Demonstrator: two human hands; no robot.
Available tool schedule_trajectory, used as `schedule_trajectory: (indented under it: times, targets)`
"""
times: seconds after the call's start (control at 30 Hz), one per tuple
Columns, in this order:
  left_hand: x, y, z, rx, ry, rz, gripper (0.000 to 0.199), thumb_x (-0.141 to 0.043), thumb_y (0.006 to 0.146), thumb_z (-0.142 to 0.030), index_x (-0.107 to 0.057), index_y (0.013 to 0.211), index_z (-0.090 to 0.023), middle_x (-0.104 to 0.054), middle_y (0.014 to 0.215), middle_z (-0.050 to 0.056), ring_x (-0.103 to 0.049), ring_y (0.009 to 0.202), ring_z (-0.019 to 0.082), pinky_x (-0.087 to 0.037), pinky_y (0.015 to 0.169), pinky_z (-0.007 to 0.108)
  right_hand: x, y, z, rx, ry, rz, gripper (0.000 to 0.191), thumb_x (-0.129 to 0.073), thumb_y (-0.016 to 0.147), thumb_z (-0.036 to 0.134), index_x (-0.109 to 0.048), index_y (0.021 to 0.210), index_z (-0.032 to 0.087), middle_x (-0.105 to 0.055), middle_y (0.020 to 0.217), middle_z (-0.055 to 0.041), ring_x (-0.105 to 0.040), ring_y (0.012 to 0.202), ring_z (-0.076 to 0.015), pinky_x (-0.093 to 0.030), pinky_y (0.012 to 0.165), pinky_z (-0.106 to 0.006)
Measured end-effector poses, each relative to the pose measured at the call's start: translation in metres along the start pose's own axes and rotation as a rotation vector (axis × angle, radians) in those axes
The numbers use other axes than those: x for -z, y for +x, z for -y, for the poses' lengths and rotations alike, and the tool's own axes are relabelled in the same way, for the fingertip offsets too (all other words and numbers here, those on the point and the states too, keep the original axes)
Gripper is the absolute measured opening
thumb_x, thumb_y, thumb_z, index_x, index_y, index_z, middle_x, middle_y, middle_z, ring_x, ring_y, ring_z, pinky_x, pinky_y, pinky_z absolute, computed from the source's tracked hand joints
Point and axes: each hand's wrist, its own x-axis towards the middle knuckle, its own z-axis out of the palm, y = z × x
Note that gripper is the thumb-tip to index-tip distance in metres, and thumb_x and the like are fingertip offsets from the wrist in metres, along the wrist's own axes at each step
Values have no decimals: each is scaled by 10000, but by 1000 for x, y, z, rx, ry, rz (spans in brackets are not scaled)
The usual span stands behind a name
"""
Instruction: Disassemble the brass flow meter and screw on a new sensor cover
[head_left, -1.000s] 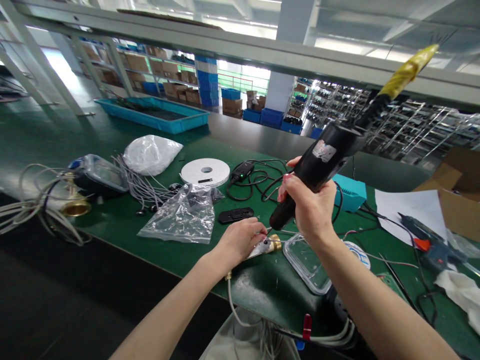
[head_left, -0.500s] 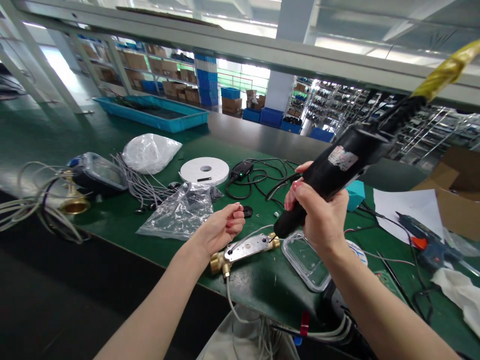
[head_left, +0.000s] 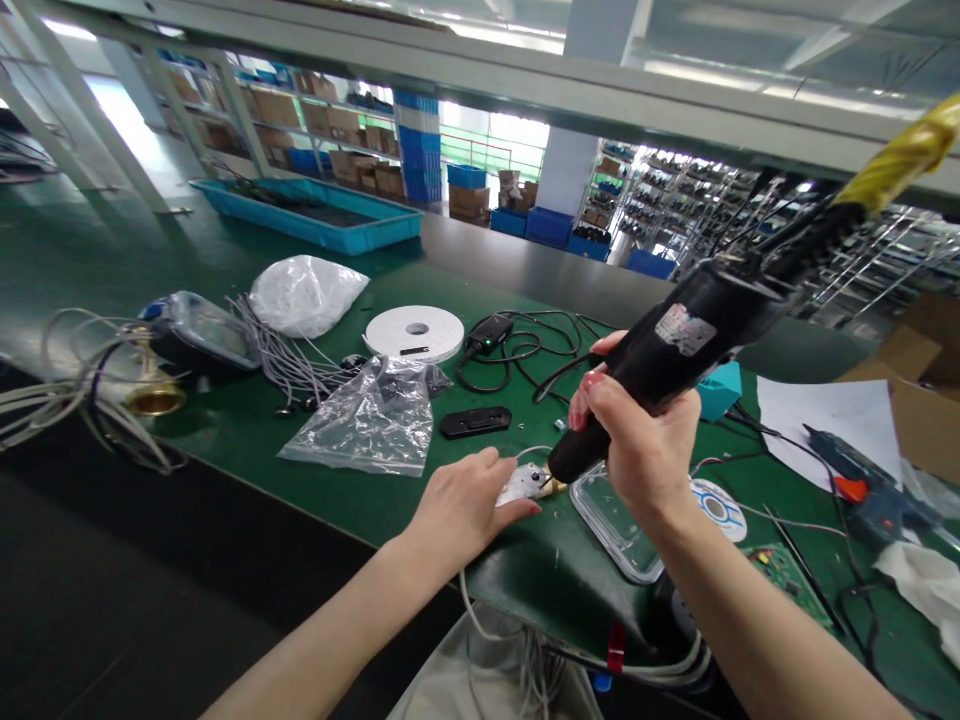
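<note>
My right hand (head_left: 649, 435) is wrapped round a black electric screwdriver (head_left: 667, 335), which slants down to the left. Its tip meets the right end of a brass pipe fitting with a flat silver plate (head_left: 523, 484). My left hand (head_left: 469, 505) lies over the fitting and grips it, hiding its left part. From beneath that hand a grey cable (head_left: 469, 600) runs off the bench edge. Behind the fitting lies a black oblong cover (head_left: 476, 421). Beside the screwdriver tip is a clear plastic frame (head_left: 611, 530).
A clear bag (head_left: 367, 420), a white tape roll (head_left: 415, 334) and a black adapter (head_left: 491, 332) lie behind. Grey cables and a meter (head_left: 199, 330) are at left. A blue tray (head_left: 315, 218) stands farther back. On the right are a circuit board (head_left: 787, 575) and a glue gun (head_left: 862, 480).
My left hand has come down from above the fitting and closed over its left part, uncovering the black cover. The screwdriver stays at the plate's right end.
</note>
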Motion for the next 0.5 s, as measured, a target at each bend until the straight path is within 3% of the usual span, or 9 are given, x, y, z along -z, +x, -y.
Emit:
schedule_trajectory:
  times: [0.07,0.13,0.27,0.43,0.5]
  targets:
    - [0,-2,-2,-41,206,39,266,-698,832,-410,-609,928,-179,-518,830,22,-545,784,224,-353,614,302,-2,1,-1,4,-9,-9,202,-632,685,171,-564,873,202,-521,541,86,-494,416,-85,-424,435,-250]
    - [-1,0,-1,-84,267,61,252,-663,859,-410,-592,894,-171,-517,833,24,-550,796,224,-373,632,312,-4,3,-2,6,-13,-17,182,-630,678,167,-564,845,199,-514,522,87,-485,400,-86,-416,417,-248]
    - [-3,5,1,-138,281,74,239,-626,891,-398,-574,868,-166,-516,822,18,-549,781,208,-365,623,308,-9,7,-4,6,-21,-40,155,-630,652,181,-541,777,194,-491,475,95,-464,370,-80,-406,393,-241]
    - [-3,4,2,-110,277,68,234,-614,897,-404,-581,878,-174,-507,815,11,-546,743,195,-328,581,305,-12,12,0,-27,6,18,163,-623,605,197,-519,730,192,-479,459,97,-449,355,-73,-388,372,-231]
    - [-5,0,0,-99,253,24,237,-643,878,-398,-578,963,-187,-505,837,8,-544,763,197,-334,595,303,-11,11,3,-28,13,24,163,-617,593,192,-514,719,192,-478,455,98,-447,355,-70,-389,376,-229]
